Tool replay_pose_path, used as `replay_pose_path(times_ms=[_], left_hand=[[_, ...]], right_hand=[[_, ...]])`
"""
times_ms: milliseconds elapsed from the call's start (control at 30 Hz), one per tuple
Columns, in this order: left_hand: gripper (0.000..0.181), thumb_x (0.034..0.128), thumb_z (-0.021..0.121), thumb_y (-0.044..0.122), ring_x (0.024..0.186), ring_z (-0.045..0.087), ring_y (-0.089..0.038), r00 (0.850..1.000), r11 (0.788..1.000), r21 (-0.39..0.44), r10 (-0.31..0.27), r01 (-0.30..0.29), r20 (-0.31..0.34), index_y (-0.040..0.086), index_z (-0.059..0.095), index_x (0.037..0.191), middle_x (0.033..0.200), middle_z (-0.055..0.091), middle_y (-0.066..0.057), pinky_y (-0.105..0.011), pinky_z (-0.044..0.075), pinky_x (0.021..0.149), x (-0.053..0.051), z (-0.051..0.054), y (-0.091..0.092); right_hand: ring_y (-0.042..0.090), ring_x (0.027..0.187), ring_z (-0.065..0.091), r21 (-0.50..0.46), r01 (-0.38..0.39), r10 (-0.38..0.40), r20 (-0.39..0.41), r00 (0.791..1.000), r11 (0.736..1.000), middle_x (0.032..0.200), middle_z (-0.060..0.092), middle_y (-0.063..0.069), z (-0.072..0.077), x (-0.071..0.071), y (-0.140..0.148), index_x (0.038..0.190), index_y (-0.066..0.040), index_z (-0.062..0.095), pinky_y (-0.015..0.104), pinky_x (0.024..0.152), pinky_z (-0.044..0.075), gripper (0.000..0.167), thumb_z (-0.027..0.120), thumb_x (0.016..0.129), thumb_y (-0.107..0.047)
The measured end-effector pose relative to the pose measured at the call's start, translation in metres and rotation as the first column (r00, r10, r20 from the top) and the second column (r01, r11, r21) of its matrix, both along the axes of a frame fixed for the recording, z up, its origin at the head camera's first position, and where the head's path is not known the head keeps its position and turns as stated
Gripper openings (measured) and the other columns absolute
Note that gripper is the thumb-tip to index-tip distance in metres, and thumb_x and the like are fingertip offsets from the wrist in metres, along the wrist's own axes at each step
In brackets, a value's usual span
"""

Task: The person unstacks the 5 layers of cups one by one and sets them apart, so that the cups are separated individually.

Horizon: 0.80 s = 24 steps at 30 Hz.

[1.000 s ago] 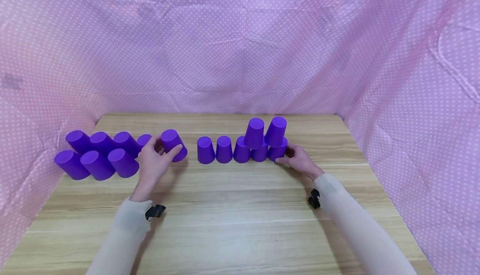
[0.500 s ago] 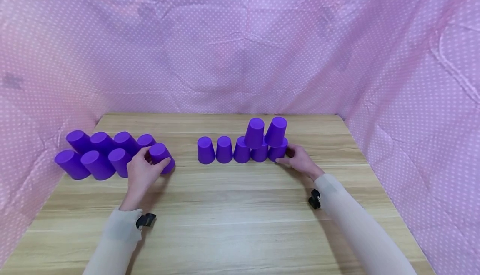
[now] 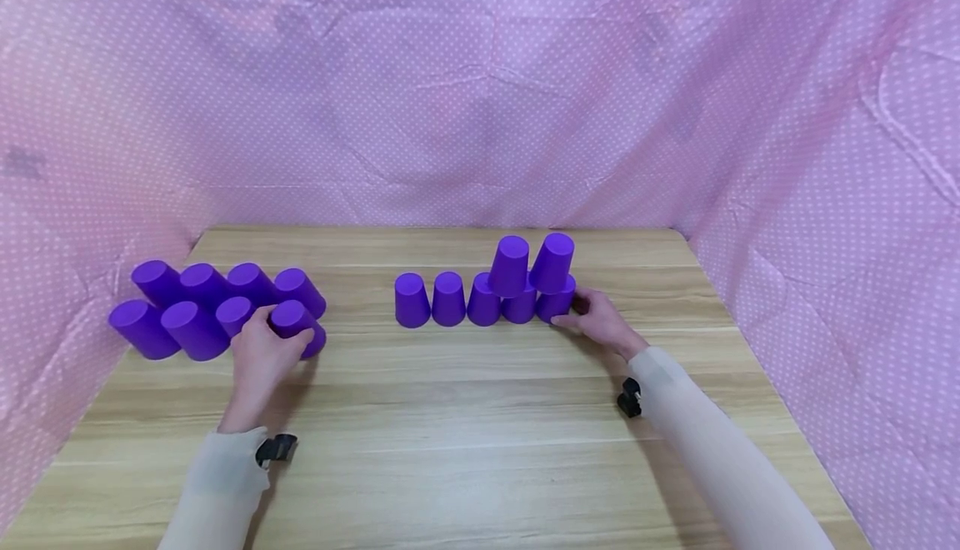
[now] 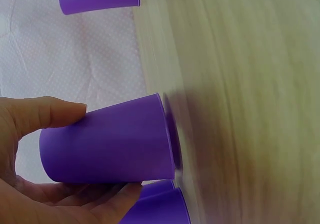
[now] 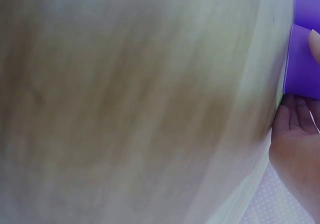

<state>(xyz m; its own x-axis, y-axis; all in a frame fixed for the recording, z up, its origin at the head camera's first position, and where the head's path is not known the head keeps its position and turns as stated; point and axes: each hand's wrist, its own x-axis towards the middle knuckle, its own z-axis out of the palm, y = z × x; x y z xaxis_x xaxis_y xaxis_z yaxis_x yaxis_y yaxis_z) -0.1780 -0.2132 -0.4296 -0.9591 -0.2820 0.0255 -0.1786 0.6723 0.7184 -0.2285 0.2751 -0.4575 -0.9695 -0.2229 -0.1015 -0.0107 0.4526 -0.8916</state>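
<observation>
In the head view, my left hand (image 3: 264,356) holds an upside-down purple cup (image 3: 298,329) at the right end of the front row in the left group. Thumb and fingers lie on opposite sides of this cup (image 4: 107,141) in the left wrist view, its rim at or just above the tabletop. My right hand (image 3: 600,322) grips the rightmost bottom cup (image 3: 553,304) of the right-hand row, thumb in front and fingers partly hidden behind. Two cups, one of them the upper right cup (image 3: 552,265), stand on that row, bridging the cups below.
Several more upside-down purple cups (image 3: 197,332) form two rows at the table's left. The centre row's leftmost cup (image 3: 412,302) stands apart from the left group. Pink dotted cloth (image 3: 450,117) hangs behind and beside the wooden table (image 3: 465,433).
My left hand has carried its cup leftward and down, from beside the centre row to the end of the left group's front row. The right hand has stayed in place.
</observation>
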Motion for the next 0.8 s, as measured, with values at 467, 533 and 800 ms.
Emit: replay_pose_path(times_ms=[467,533,800], left_hand=[[0.074,0.0841,0.071,0.021,0.116,0.04,-0.052,0.997,1.0,0.013,0.027,-0.028,0.069,-0.013,0.033,0.139,0.129,0.045,-0.036,-0.06,0.038,0.096,-0.002,0.0,-0.012],[0.075,0.0847,0.07,0.021,0.117,0.04,-0.052,0.996,1.0,0.014,0.026,-0.027,0.082,-0.013,0.032,0.14,0.13,0.044,-0.036,-0.06,0.038,0.096,-0.003,-0.001,-0.012],[0.078,0.0841,0.072,0.02,0.117,0.04,-0.052,0.995,0.999,0.031,0.03,-0.033,0.093,-0.012,0.03,0.141,0.131,0.044,-0.035,-0.061,0.039,0.095,-0.002,0.0,-0.012]], right_hand=[[0.039,0.127,0.041,0.001,-0.003,0.003,0.007,1.0,1.0,0.135,0.047,0.027,0.015,0.008,-0.004,0.134,0.007,0.046,0.048,0.107,0.03,0.058,0.073,0.083,-0.004],[0.039,0.127,0.042,0.004,-0.003,0.003,0.002,1.0,1.0,0.134,0.048,0.027,0.015,0.008,-0.004,0.134,0.007,0.046,0.048,0.107,0.03,0.058,0.073,0.083,-0.004],[0.04,0.126,0.042,-0.002,-0.006,0.006,0.0,1.0,1.0,0.133,0.049,0.027,0.016,0.008,-0.005,0.133,0.007,0.047,0.049,0.107,0.03,0.057,0.073,0.083,-0.003]])
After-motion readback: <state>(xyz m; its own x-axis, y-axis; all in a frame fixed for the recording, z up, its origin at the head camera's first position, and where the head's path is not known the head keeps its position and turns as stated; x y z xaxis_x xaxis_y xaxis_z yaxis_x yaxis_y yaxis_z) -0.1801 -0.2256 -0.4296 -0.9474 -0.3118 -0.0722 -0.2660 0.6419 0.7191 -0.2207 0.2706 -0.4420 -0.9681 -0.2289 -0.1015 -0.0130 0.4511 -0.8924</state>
